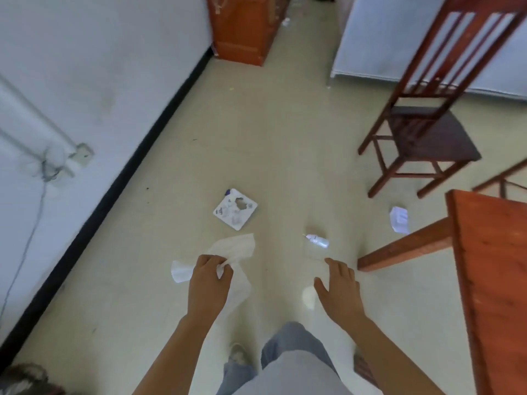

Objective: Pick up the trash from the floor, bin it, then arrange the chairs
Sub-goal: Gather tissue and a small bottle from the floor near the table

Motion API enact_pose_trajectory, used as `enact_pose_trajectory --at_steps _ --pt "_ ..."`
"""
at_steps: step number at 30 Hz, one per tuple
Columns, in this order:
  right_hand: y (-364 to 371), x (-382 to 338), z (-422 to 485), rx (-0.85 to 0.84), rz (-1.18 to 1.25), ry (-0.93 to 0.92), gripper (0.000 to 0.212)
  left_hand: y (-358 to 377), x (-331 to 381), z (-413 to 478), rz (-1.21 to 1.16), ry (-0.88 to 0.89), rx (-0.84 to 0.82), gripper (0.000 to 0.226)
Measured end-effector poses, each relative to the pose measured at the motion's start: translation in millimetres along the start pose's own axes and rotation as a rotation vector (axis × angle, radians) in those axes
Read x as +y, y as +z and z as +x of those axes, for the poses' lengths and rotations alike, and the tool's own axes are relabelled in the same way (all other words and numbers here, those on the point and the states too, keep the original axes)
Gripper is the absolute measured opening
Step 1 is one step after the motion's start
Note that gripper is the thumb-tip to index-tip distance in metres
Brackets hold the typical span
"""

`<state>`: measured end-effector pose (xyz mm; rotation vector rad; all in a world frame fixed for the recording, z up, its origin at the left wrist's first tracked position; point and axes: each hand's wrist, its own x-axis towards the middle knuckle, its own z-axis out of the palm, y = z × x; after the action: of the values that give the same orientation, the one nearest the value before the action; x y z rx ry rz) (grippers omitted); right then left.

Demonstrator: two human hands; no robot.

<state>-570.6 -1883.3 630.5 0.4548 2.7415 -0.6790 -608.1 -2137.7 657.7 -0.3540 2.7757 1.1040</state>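
The right hand [339, 286] hangs with fingers spread, holding nothing; just ahead of it lies a clear wrapper [317, 240], perhaps a small bottle, its long axis slanting across the reach; the left hand [211, 270] pinches white paper [236, 246]; a square packet [235, 208] lies beyond that on the pale floor [285, 138]; a chair [427, 132] stands farther right.

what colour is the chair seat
The chair seat is dark brown, best seen in the head view.
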Motion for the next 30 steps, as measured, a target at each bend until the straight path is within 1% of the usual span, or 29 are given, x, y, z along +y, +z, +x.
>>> enact_pose_trajectory --at_steps 4,7,13,17,20,24,30 --pt "-10 15 38 0.03 0.039 0.141 0.051 33 40 66 0.038 0.1 -0.128 0.015" --pt "-14 30 80 0.032 0.066 0.219 0.051 66 69 116 0.06 0.148 -0.19 0.014" --pt "-9 70 193 -0.015 0.098 0.323 0.051 149 105 220 0.119 0.13 -0.289 0.015" --pt "16 100 264 -0.025 0.088 0.334 0.051 217 114 283 0.139 0.144 -0.349 0.015" --pt "57 124 312 -0.049 0.071 0.34 0.051 277 99 326 0.152 0.171 -0.373 0.016" --pt "144 167 374 -0.076 0.058 0.346 0.05 370 49 379 0.195 0.246 -0.408 0.021" --pt "307 253 470 -0.108 0.028 0.382 0.052 536 -67 463 0.309 0.362 -0.517 0.024"
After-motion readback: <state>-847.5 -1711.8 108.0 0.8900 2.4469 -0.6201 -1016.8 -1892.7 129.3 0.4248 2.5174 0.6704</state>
